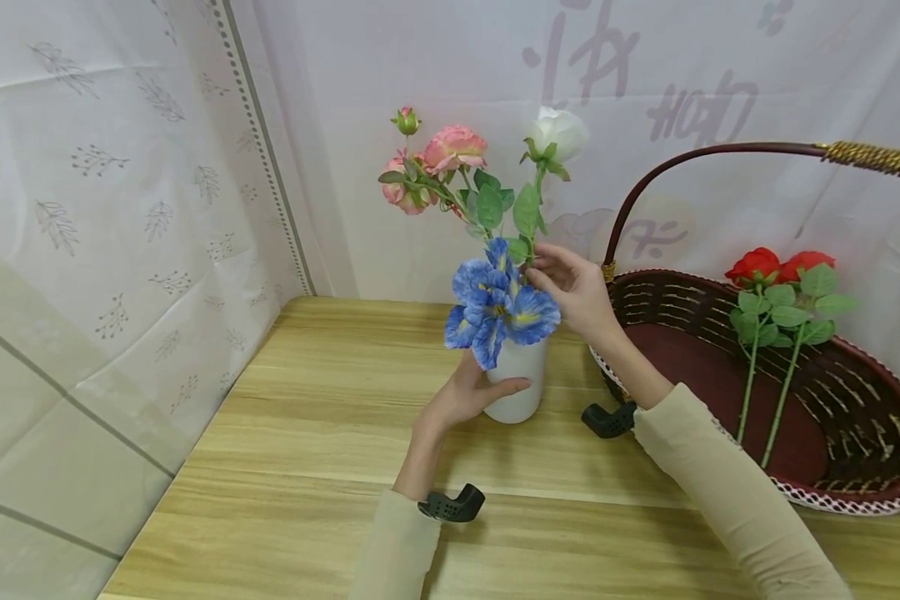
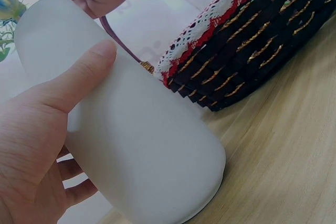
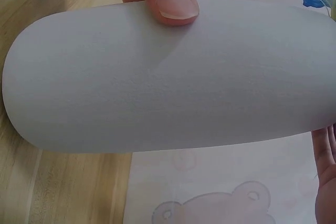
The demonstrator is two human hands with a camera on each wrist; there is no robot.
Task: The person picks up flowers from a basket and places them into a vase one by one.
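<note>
A white vase [image 1: 519,390] stands upright on the wooden table, holding several artificial flowers. My left hand [image 1: 461,398] grips its body from the left, the thumb [image 2: 89,74] across the front and the fingers behind it. At the vase's mouth, my right hand [image 1: 573,292] pinches the green stem of a white rose [image 1: 558,133] between thumb and fingers. A large blue iris [image 1: 498,308] leans forward over the rim and hides the vase's opening. Pink flowers [image 1: 456,148] with a small bud [image 1: 406,121] rise to the left.
Right of the vase stands a dark woven basket [image 1: 667,333] with lace trim and a tall arched handle [image 1: 712,150]. Two red roses [image 1: 753,267] lie in it, stems toward the front. Patterned white cloth [image 1: 345,150] hangs behind and left of the table [image 1: 292,467].
</note>
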